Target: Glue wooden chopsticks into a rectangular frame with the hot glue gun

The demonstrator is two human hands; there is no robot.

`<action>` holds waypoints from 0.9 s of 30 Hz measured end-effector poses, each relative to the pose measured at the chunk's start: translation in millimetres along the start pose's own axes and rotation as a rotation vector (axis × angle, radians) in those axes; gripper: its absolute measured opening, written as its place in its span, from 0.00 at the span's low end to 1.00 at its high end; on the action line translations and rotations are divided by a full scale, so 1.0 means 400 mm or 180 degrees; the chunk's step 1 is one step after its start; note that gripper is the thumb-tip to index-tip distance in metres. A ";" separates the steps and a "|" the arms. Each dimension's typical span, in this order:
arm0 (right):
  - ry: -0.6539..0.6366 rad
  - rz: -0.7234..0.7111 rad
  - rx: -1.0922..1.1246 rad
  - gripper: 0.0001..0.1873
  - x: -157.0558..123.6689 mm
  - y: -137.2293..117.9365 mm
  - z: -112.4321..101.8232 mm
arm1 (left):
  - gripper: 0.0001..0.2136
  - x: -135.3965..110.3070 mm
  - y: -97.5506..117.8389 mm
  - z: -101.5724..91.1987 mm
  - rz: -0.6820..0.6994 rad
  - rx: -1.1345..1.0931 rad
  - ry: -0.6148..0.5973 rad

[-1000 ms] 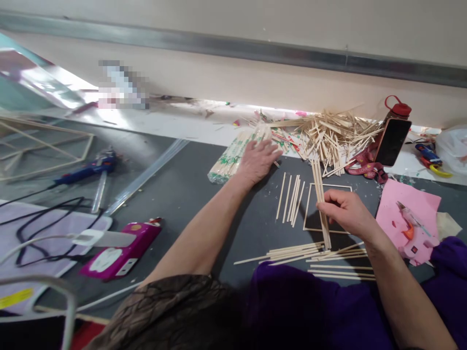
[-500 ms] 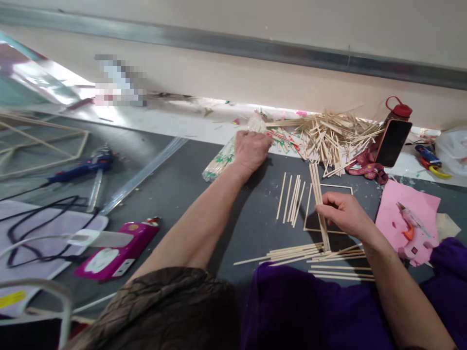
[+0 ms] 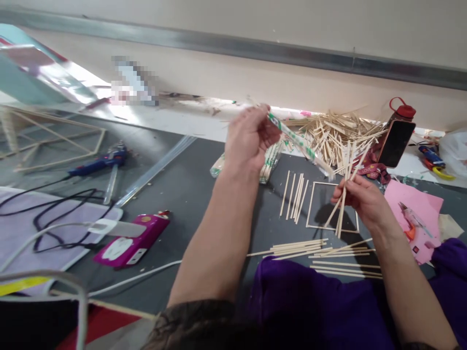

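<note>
Raised over the back of the table, my left hand grips one end of a wrapped pair of chopsticks in a green-printed sleeve. Its far end slants down toward my right hand. That hand pinches several bare wooden sticks, which cross and fan apart. Beneath them lies a square frame of sticks. Left of the frame is a row of short sticks, and nearer me lie longer sticks. A clear bag of wrapped chopsticks sits partly hidden behind my left hand.
A heap of loose sticks lies by the wall, beside a phone leaning on a red-capped bottle. Pliers rest on pink paper. At left are a blue glue gun, clear glue sticks and a magenta power strip.
My left hand has lifted off the bag with a wrapped pair of chopsticks. My right hand has shifted right and slightly up, and the sticks in it have fanned out.
</note>
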State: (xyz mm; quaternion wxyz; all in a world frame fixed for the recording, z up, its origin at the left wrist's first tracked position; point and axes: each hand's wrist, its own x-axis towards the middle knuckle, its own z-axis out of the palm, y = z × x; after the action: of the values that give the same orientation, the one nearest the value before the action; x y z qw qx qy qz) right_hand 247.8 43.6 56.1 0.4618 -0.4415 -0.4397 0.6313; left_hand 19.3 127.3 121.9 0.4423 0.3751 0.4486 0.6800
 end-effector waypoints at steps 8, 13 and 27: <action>0.0327 -0.0085 -0.0188 0.16 -0.004 -0.021 -0.014 | 0.06 -0.167 -0.116 0.087 -0.1303 -0.0885 -0.0877; -0.0334 -0.0118 -0.0722 0.20 -0.010 0.001 0.000 | 0.03 -0.194 -0.159 0.096 -0.1263 -0.1009 -0.0673; 0.0086 -0.0553 -0.2033 0.14 -0.008 0.045 0.050 | 0.13 -0.200 -0.235 0.101 -0.1354 -0.1270 -0.0383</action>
State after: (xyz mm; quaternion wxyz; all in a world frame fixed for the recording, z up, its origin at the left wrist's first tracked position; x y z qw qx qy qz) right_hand 225.4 34.3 43.6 0.3580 -0.5332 -0.6452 0.4138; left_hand 107.0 82.7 37.1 0.6656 0.2181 0.3476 0.6233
